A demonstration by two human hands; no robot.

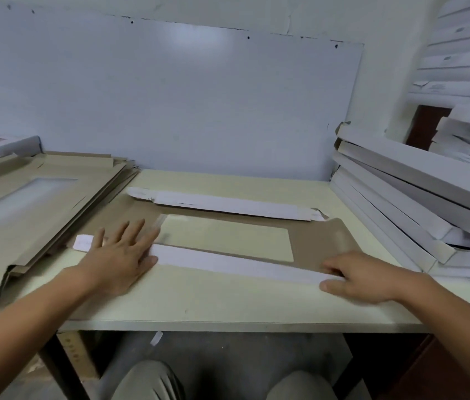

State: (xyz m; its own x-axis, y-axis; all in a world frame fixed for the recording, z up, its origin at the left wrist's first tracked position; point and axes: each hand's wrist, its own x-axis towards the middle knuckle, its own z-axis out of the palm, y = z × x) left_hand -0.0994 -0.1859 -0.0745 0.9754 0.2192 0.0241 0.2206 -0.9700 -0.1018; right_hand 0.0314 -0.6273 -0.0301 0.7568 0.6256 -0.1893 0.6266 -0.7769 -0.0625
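Pressing down with straight, spread fingers, the left hand [121, 255] flattens the left end of the white flap [228, 265] on a brown cardboard blank [321, 239] lying on the surface [199, 301]. The right hand [363, 278] pinches the flap's right end between thumb and curled fingers. A stack of blanks [89, 174] lies to the left, white boxes [401, 168] to the right.

Ahead of me stands a pale, cracked wall [271, 13], and a big white panel [184, 111] leans against it with a soft patch of glare near its top. My worktop [199, 301] is cream with a grey front edge, on a dark leg [64, 373]. Under it lies a grey concrete floor [228, 356]. On my right, reddish-brown wood [427, 125] shows behind stacked white boxes [401, 168]. A pile of flat tan cardboard [11, 232] sits on my left.
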